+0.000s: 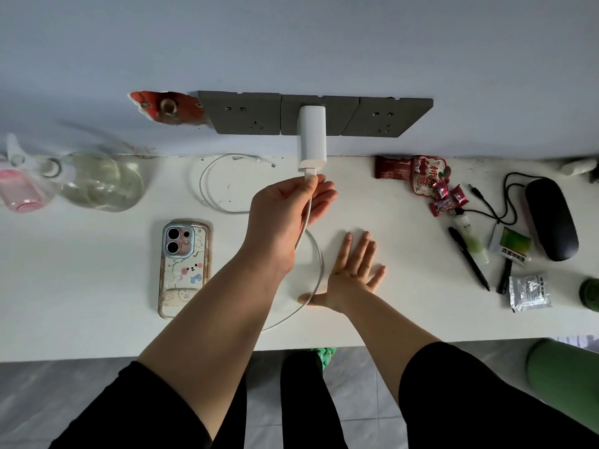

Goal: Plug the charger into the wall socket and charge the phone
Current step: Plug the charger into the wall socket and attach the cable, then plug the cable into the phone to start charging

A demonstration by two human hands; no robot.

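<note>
Red snack bag (428, 176), right of charger (311, 137): large Chinese chars, too blurred to read. Green-white packet (513, 246) and foil sachet (529, 291), farther right: dark print, illegible. No brand or nos. readable elsewhere.

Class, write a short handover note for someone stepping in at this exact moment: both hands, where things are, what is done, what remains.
Left hand pinches the cable plug at the charger.
Right hand lies flat and open on the desk, over the cable.
Charger sits in the middle wall socket.
Phone lies face down on the desk, unconnected.
Left: plug the cable's free end into the phone.
</note>
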